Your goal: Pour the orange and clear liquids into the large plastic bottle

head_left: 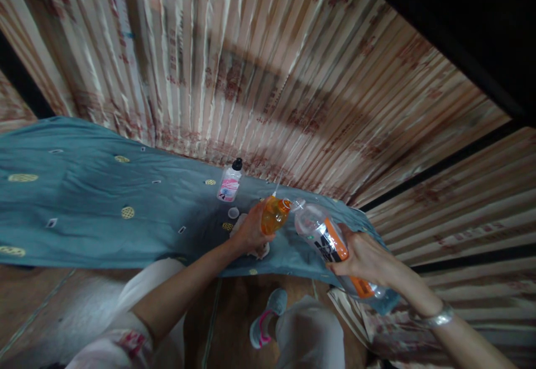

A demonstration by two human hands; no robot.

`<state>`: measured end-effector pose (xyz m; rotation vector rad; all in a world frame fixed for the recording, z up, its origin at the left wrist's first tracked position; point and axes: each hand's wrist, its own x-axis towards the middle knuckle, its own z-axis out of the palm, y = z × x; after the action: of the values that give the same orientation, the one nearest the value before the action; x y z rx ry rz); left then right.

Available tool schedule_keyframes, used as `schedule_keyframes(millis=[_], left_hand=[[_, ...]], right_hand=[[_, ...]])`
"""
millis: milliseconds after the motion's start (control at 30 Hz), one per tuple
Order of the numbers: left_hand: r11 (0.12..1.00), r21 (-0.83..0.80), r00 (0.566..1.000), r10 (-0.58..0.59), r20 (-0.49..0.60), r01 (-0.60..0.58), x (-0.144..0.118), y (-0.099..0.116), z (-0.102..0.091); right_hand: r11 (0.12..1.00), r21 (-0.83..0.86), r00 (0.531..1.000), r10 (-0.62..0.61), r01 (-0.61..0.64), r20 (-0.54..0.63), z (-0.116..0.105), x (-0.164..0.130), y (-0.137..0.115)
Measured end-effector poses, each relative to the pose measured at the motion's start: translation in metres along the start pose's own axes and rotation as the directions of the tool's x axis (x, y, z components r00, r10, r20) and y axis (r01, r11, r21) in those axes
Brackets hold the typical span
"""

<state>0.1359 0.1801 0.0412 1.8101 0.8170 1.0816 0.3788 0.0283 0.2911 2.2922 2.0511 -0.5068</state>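
My left hand (250, 229) is wrapped around a small orange see-through bottle (275, 216), its neck pointing up and right. My right hand (366, 257) grips a large clear plastic bottle (312, 218) with an orange, white and black label. This bottle is tilted, its mouth close to the neck of the orange bottle; whether they touch or liquid flows, I cannot tell. Under my left hand lies something white and crumpled (262, 252), partly hidden. Beyond that hand, a small round white cap (233, 212) rests on the cloth.
A clear bottle with a pink label and black top (230, 183) stands behind the cap. The teal patterned cloth (92, 190) covers a long narrow surface. Pleated curtains (251, 78) hang behind and to the right, along dark bars (444, 165). My legs and a shoe (268, 319) are below.
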Motion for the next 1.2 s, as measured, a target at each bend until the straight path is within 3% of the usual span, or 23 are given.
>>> schedule_keyframes(millis=[1200], left_hand=[[1.000, -0.004, 0.999, 0.031, -0.011, -0.031, -0.0013, -0.0064, 0.0019]], right_hand=[[0.999, -0.025, 0.999, 0.030, -0.030, 0.036, 0.0011, 0.0019, 0.0025]])
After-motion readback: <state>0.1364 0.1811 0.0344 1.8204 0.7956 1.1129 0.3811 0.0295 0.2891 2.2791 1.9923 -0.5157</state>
